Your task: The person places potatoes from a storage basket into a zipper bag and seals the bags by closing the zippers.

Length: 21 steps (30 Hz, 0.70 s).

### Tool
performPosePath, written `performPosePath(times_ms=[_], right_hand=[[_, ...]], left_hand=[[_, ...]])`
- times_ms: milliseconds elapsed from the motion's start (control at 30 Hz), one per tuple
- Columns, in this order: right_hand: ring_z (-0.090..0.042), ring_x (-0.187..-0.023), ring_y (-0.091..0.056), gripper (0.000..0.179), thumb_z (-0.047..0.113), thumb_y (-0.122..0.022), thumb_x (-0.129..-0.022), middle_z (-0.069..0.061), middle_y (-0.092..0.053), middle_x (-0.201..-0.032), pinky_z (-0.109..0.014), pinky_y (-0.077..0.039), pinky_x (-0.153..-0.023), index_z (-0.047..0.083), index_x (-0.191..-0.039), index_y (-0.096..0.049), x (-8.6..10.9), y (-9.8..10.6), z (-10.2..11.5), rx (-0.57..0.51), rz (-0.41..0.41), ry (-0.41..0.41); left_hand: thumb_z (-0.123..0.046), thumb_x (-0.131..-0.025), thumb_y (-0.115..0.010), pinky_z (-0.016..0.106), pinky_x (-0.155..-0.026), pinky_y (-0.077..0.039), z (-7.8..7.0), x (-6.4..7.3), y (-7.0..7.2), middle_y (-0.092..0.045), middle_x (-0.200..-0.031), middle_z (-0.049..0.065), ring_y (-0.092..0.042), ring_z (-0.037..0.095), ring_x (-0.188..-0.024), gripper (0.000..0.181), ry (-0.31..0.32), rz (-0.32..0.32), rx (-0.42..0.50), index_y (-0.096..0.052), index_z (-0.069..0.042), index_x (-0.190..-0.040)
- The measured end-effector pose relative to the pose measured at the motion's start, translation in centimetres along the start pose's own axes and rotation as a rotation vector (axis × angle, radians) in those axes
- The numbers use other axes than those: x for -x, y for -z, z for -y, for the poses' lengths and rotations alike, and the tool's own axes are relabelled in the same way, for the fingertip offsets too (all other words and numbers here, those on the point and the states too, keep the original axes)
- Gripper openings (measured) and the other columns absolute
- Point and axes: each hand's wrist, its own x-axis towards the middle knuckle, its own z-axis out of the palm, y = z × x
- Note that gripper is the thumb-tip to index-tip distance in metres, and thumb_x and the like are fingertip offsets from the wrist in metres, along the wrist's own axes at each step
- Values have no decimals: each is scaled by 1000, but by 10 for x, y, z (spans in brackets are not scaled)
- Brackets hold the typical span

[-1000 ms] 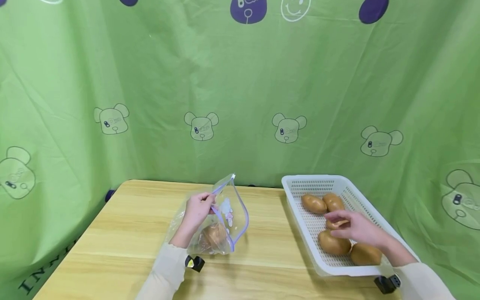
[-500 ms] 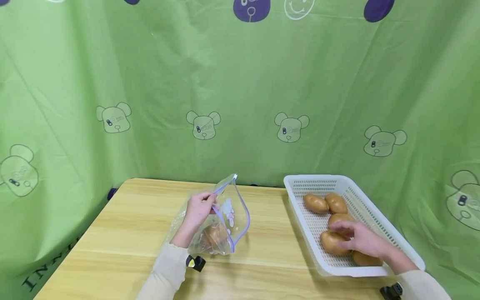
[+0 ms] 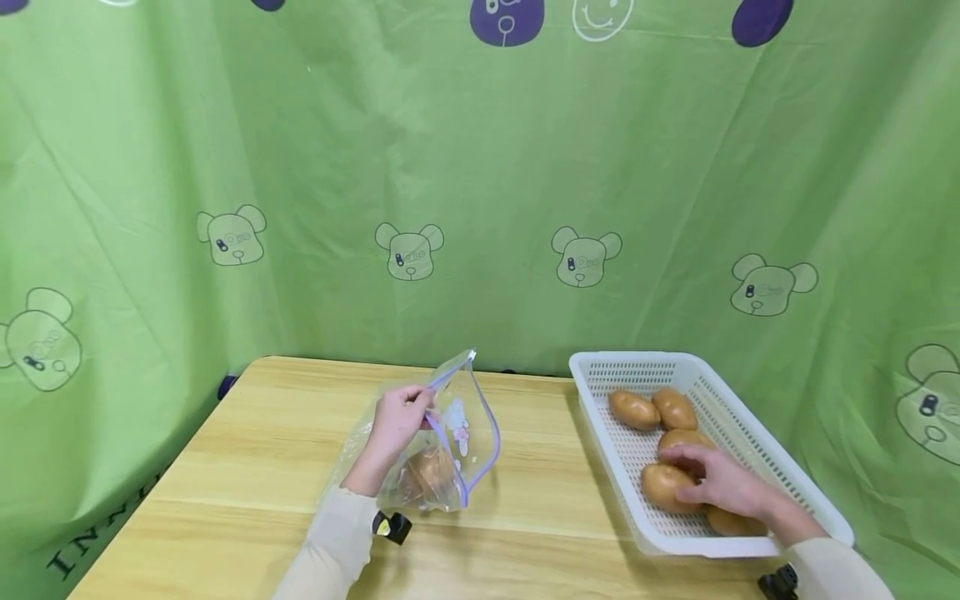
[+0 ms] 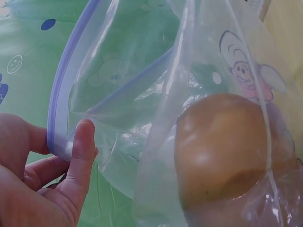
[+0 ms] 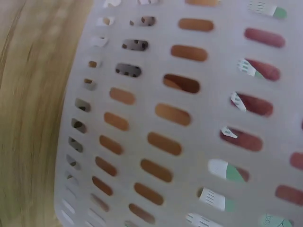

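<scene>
My left hand [image 3: 399, 421] pinches the rim of a clear zip bag [image 4: 120, 161] with a purple seal, its mouth spread toward the right. One brown potato [image 4: 222, 156] lies in the bottom of the bag. My right hand [image 3: 726, 482] reaches into a white slotted basket [image 3: 626, 358], fingers and thumb curled round a potato [image 3: 662, 487] at the near left. Another potato [image 3: 684, 440] sits just behind the fingers, and one more [image 3: 735, 522] is partly covered by the hand. In the right wrist view the basket's wall [image 5: 142, 94] hides most of the right hand.
Two further potatoes, a left one [image 3: 633, 410] and a right one [image 3: 676, 409], lie toward the basket's far end. Bag and basket stand apart on a wooden table [image 3: 532, 483]. A green patterned curtain [image 3: 487, 317] hangs right behind the table.
The right hand has lowered into the basket and its fingers have closed round the near-left potato. The left hand and the bag hold still; the head view has shifted slightly.
</scene>
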Motion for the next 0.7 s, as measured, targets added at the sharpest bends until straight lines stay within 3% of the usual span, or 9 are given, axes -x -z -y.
performPosePath(times_ms=[300,533,700], right_hand=[[-30,-109,-55,64,20,-78,-74,-21,-57,-122,-32,-48,-90,-1,-128,-52,-1,1,-3,-15,76,-79],[-30,-112,-52,73,24,-80,-73,-24,-54,-126,-18,-40,-92,-6,-131,-47,0,-1,-3,12,112,-76],[-35,-112,-52,78,25,-80,-72,-26,-53,-126,-21,-42,-91,-7,-133,-44,0,-2,-1,1,138,-97]], left_hand=[[-10,-94,-54,30,-61,-58,2,-1,1,-62,-76,14,-62,15,-60,22,1,-8,-6,-68,7,-92],[-10,-93,-54,30,-60,-58,3,-1,1,-62,-75,13,-62,15,-59,22,3,-7,-3,-68,7,-94],[-11,-93,-54,29,-61,-58,4,-1,1,-63,-75,12,-62,15,-59,22,14,-7,-7,-68,6,-96]])
